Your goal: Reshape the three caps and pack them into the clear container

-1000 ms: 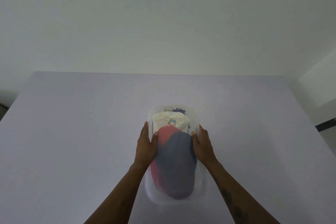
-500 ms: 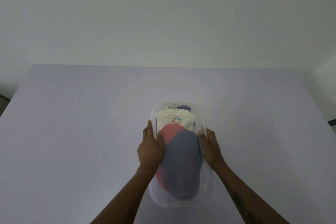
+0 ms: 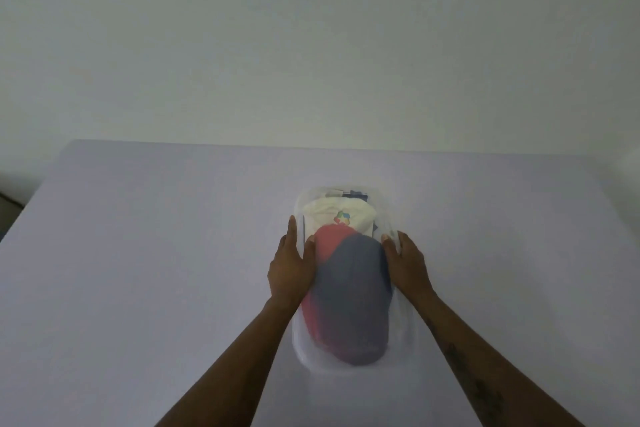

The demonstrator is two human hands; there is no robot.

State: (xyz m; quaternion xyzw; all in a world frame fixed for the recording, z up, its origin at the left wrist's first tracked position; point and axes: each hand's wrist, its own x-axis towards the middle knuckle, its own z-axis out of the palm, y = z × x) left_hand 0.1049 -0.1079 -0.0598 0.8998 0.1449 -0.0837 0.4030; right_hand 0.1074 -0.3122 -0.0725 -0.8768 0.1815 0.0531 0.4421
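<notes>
Flanking the clear container (image 3: pixel 401 329), the left hand (image 3: pixel 289 269) and right hand (image 3: pixel 408 262) are laid flat, fingers together, against its long sides; three caps (image 3: pixel 353 291) are nested between them, lengthwise away from the person.

Clear container (image 3: pixel 403 340) on pale lavender table (image 3: pixel 138 270), long axis running away from camera. Inside: white cap (image 3: pixel 337 218) with multicoloured logo at far end, red cap (image 3: pixel 327 246) overlapping it, blue-grey cap (image 3: pixel 356 295) on top, nearest. Left hand (image 3: pixel 291 267) flat against container's left side, thumb over rim touching red cap. Right hand (image 3: pixel 407 262) flat against right side, thumb at rim beside blue-grey cap. Plain white wall (image 3: pixel 311 45) behind.
</notes>
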